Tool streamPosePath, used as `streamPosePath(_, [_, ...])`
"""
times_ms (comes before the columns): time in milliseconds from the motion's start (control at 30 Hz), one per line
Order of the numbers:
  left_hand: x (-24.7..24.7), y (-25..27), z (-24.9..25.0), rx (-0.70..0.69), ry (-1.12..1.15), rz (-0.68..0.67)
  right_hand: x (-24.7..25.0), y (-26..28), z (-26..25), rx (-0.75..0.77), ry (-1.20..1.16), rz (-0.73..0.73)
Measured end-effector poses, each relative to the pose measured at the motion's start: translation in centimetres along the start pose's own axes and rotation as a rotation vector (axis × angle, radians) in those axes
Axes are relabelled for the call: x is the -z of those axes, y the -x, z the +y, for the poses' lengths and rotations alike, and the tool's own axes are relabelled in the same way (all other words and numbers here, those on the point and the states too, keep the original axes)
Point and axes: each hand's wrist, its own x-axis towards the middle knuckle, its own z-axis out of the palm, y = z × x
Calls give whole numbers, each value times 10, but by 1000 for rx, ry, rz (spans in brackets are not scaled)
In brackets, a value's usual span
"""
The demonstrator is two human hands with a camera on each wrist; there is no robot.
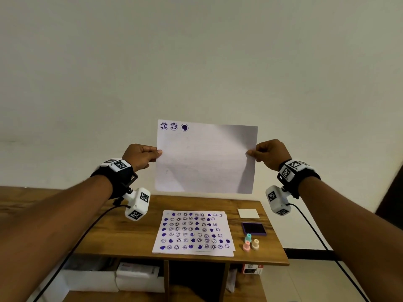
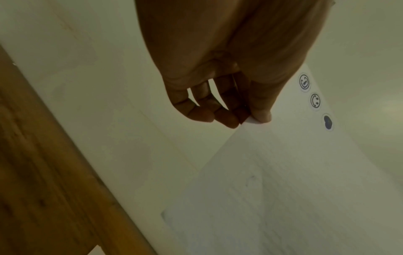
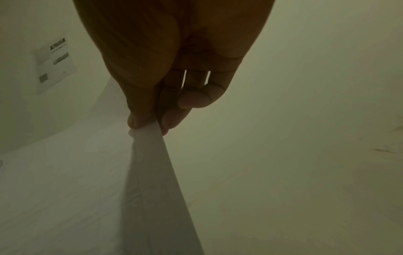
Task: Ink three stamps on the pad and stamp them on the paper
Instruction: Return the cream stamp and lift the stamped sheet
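A white sheet of paper [image 1: 206, 159] is held upright in the air in front of the wall, with three purple stamp marks [image 1: 173, 126] along its top left corner. My left hand [image 1: 142, 155] pinches its left edge and my right hand [image 1: 269, 154] pinches its right edge. The left wrist view shows the left hand [image 2: 250, 117] pinching the paper [image 2: 283, 189] near the marks [image 2: 315, 101]. The right hand [image 3: 150, 122] pinches the paper [image 3: 65, 181] in the right wrist view. On the table stand the purple ink pad [image 1: 254, 228] and three small stamps: teal [image 1: 248, 237], pink [image 1: 246, 245], cream [image 1: 255, 244].
A second sheet [image 1: 194, 233] covered with several rows of purple stamp marks lies on the wooden table [image 1: 122, 232]. A white card [image 1: 248, 213] lies behind the ink pad. White boxes [image 1: 139, 277] sit on the shelf under the table. Cables hang from both wrists.
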Motion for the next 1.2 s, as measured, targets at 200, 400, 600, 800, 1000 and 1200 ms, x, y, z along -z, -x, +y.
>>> streamPosePath(200, [0,2,-2,4,-1,-2,-1,0,-2,28,51,-28])
streamPosePath(400, [-1,3,-5,1,-5,-4,-1,-1,0,37,51,-27])
streamPosePath(600, [-1,4,-4,5,0,-1,-1,-1,0,39,51,-21])
streamPosePath(800, [-3,4,-1,7,15,-10,0,-1,2,39,62,-26])
streamPosePath(1000, [-3,5,-3,21,14,-27,-1,1,4,32,71,-36])
streamPosePath(1200, [-3,6,-4,15,16,-25,0,0,5,30,73,-31])
